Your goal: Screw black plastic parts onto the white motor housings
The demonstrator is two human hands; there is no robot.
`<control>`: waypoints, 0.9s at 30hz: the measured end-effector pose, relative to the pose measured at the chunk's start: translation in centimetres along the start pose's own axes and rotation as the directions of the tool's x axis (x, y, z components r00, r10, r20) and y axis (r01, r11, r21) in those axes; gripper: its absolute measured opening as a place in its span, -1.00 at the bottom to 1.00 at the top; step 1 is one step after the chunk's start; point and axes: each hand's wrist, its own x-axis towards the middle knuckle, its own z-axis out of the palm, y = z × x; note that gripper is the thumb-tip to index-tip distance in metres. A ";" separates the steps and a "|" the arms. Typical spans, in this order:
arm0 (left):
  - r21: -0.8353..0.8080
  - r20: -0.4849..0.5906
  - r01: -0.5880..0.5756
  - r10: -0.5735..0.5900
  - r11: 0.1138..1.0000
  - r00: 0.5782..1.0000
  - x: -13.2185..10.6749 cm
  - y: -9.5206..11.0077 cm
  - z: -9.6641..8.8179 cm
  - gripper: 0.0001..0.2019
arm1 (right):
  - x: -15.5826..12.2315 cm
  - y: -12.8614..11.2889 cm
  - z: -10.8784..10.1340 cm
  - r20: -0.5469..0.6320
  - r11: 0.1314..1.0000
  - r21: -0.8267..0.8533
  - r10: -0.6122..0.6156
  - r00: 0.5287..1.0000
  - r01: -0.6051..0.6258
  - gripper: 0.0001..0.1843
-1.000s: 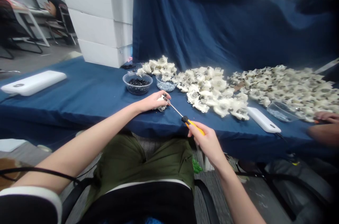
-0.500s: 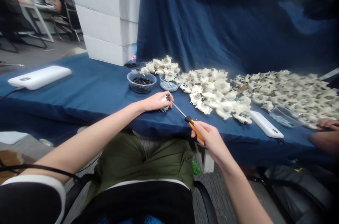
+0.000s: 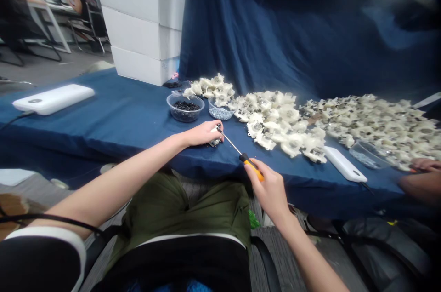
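bowls [image 3: 183, 117], heaped parts [image 3: 277, 119] beyond left hand [image 3: 206, 132] gripping white part [image 3: 215, 142], right hand [image 3: 273, 187] round screwdriver [image 3: 244, 157]

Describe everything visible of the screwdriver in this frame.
The screwdriver has a slim, metallic-looking shaft and a yellow and black handle that looks like plastic. The right hand grips the handle, hiding its rear end. It slants near the front edge of the blue table, shaft pointing away and leftward to the pale part in the left hand. The tip's contact is too small to tell.
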 end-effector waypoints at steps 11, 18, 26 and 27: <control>0.100 -0.015 -0.043 0.044 0.994 0.999 -0.7 0.5 0.0 -0.89 | 2.2 -0.4 -1.5 0.722 0.387 0.529 0.262 0.640 -0.755 -0.49; 0.106 -0.012 -0.053 0.054 0.993 0.998 -0.5 0.3 0.0 -0.89 | 1.7 -0.3 -0.6 0.215 0.930 0.259 0.209 0.954 -0.262 -0.50; 0.097 0.002 -0.035 0.035 0.995 0.999 -0.3 0.1 0.1 -0.89 | 0.9 0.9 -0.5 -0.020 0.996 -0.080 -0.052 0.998 0.051 -0.61; 0.099 0.005 -0.035 0.034 0.994 0.999 -0.3 0.1 0.1 -0.89 | 0.6 0.9 -0.4 -0.060 0.985 -0.139 -0.113 0.992 0.104 -0.66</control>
